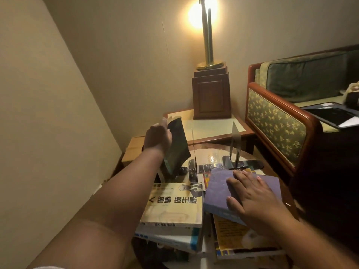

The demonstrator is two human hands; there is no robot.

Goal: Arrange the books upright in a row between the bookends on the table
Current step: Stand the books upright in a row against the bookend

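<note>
My left hand (158, 137) grips a dark green book (177, 144) and holds it upright, tilted, left of the thin left bookend (194, 152) on the round glass table (211, 158). The right bookend (236, 146) stands further right, with open space between the two. My right hand (252, 193) rests flat on a purple book (217, 193) lying on a stack. To its left lies a cream book with large black characters (172, 204) on top of a blue-and-white book (174, 239). A yellow book (233, 237) lies under the purple one.
Behind the round table stands a square side table (213, 127) with a wooden lamp base (211, 94) and a lit brass lamp (207, 35). A green upholstered sofa (277, 121) is at the right. A cardboard box (132, 150) sits at the left by the wall.
</note>
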